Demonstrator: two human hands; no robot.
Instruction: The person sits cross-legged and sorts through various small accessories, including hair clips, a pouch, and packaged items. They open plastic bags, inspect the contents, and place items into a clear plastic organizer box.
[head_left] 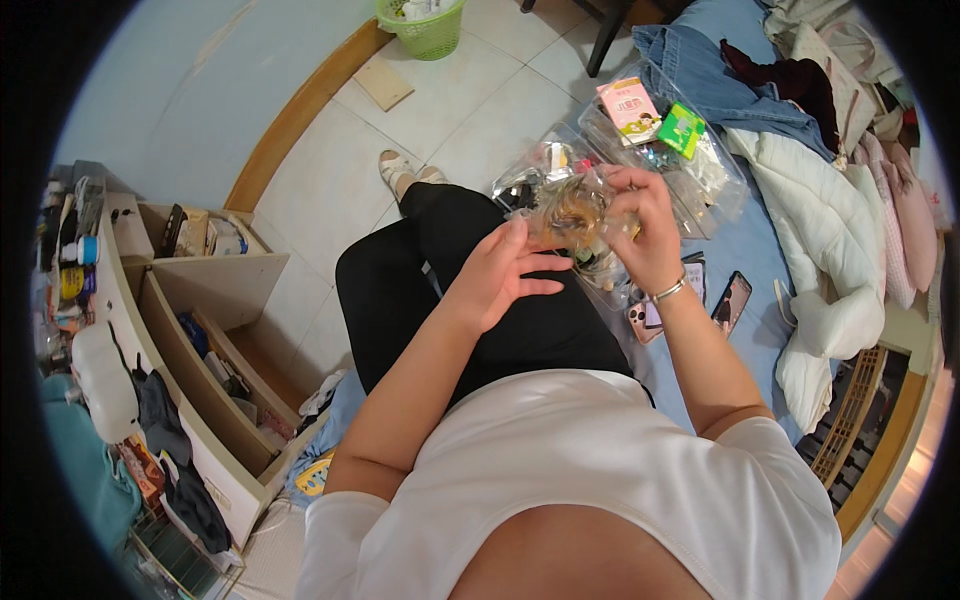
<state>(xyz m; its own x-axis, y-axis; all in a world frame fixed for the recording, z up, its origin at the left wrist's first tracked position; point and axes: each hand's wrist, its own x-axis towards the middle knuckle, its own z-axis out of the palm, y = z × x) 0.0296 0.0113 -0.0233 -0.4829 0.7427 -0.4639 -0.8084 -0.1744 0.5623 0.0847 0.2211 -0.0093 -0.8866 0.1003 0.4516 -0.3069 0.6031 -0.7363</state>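
A crinkly clear plastic bag with something golden brown in it is held up over my lap; what the contents are I cannot make out. My right hand, wearing a bracelet, has its fingers closed on the bag's right side. At the other side is my left hand, its fingers stretched out and apart, the thumb close against the bag's edge. Beyond and below the bag, clear plastic trays with small mixed items stand on the blue bed sheet, partly hidden by my hands and the bag.
A pink box and a green packet lie on the trays. Phones, one dark-screened, rest by my right forearm. A white quilt and jeans lie to the right. Open drawers stand left; a green basket is far off.
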